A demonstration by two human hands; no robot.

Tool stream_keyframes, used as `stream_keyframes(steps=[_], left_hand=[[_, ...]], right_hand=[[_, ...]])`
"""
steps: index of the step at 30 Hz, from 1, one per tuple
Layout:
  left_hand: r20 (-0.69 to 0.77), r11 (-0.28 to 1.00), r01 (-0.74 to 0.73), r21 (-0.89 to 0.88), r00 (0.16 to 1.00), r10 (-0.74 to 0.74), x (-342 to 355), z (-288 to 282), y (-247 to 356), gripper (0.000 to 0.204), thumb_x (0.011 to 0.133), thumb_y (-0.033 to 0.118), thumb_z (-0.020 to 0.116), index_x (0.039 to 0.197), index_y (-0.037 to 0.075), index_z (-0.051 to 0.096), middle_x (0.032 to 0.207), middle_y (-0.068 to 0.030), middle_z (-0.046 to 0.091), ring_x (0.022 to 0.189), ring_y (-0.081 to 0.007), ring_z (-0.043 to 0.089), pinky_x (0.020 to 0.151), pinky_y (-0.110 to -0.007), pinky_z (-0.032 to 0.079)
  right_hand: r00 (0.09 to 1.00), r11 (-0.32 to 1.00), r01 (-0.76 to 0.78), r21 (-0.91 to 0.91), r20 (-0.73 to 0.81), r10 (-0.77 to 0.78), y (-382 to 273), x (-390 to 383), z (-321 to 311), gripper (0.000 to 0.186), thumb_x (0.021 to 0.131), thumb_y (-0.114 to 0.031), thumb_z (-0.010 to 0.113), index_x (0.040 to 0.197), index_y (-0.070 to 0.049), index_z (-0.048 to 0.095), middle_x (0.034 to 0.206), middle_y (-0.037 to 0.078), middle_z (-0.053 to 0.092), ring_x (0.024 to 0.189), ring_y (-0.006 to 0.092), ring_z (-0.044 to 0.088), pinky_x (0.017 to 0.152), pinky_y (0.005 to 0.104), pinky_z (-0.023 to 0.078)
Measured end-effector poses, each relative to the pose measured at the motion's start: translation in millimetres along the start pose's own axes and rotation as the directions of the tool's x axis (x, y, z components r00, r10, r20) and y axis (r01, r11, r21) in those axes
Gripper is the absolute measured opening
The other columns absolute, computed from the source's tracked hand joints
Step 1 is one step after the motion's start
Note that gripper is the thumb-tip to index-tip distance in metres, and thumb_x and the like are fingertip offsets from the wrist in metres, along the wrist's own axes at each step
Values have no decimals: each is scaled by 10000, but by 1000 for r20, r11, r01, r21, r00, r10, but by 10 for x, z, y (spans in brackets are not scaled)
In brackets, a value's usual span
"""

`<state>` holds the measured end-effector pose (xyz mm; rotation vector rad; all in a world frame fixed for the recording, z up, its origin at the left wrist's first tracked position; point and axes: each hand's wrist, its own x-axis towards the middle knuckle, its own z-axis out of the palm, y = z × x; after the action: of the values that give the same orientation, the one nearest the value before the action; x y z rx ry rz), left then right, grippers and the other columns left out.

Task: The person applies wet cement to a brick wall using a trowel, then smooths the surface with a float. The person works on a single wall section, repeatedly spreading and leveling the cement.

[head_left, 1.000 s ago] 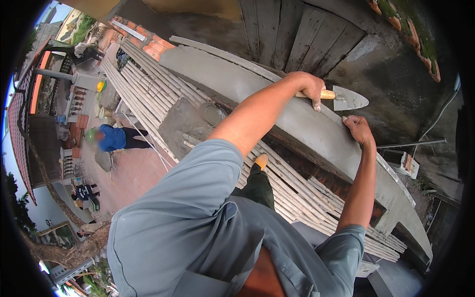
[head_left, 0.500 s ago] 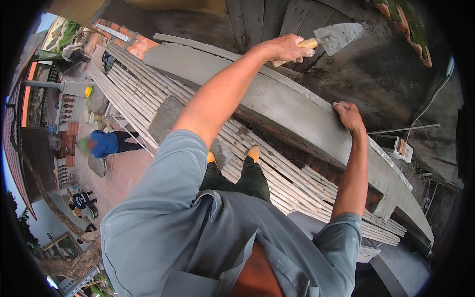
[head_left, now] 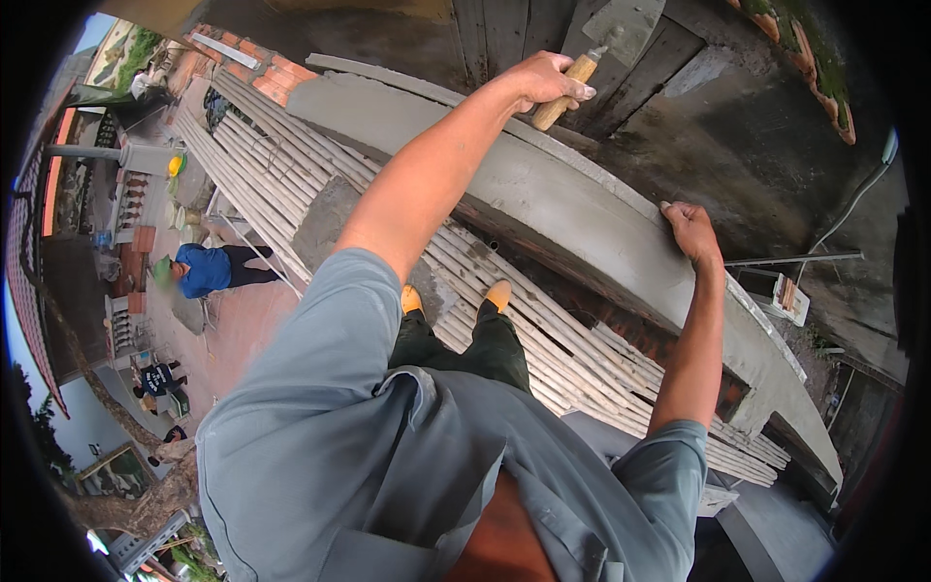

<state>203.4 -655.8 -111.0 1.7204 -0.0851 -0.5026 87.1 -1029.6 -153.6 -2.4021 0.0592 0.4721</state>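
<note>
My left hand [head_left: 549, 83] is wrapped around the wooden handle of a pointing trowel [head_left: 579, 78]. Its grey, mortar-smeared blade points away from me, beyond the far edge of a curved wall [head_left: 572, 199] coated in smooth wet mortar. A thin pale strip [head_left: 761, 320] runs along that far edge. Farther right, my right hand [head_left: 691, 233] has its fingers curled over the strip, their tips partly hidden.
My yellow boots [head_left: 498, 295] stand on a platform of bamboo poles [head_left: 262, 175], near a mortar-covered board [head_left: 328, 221]. Bare bricks [head_left: 279, 83] show at the wall's left end. Below on the left is a person in blue [head_left: 204, 271]. A metal bar [head_left: 795, 258] juts out on the right.
The trowel blade has swung from pointing right to pointing away from me, and my left hand has shifted slightly left. My right hand stays at nearly the same spot on the strip.
</note>
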Motion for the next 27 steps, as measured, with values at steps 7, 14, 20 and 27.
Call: stream_keyframes(steps=[7,14,20,27], left_hand=[[-343,821,-385,422,770,537,-1082,-735,475,416,922,354,804,1099,1,672,859,-102,675,802,-177,656,735,-366,532],[-790,808,190,558,422,446,-3680,-2044,-1222,394,991,369,727,1155,12,701,792,-43,653,701,-108,621,651,-313,521],[-950,746,602,-283,-69,-305,-5556,-1739,-4073,546,997,491,594,1076,-40,697,963,-310,729,938,-484,713,853,-533,527],[-658,516,457,-725,-239,-714,-6242,-701,-6342,543,1004,445,623,1197,-59,681,1121,-347,720,1081,-493,702,957,-524,529]], right_hand=[[998,991,51,121,28,-55,111,28,45,394,1058,-314,639,781,-34,639,726,-93,490,712,72,424,689,285,384],[999,999,-14,48,41,12,354,193,-68,404,1063,-314,638,779,-27,648,776,-90,531,751,79,441,724,290,390],[985,982,-163,95,-44,167,416,254,-130,475,1060,-403,613,1039,55,737,1025,23,693,962,135,583,922,324,460],[948,942,-316,-111,-74,309,149,254,-255,459,1023,-566,602,849,-143,633,780,-65,494,700,90,434,634,306,331]])
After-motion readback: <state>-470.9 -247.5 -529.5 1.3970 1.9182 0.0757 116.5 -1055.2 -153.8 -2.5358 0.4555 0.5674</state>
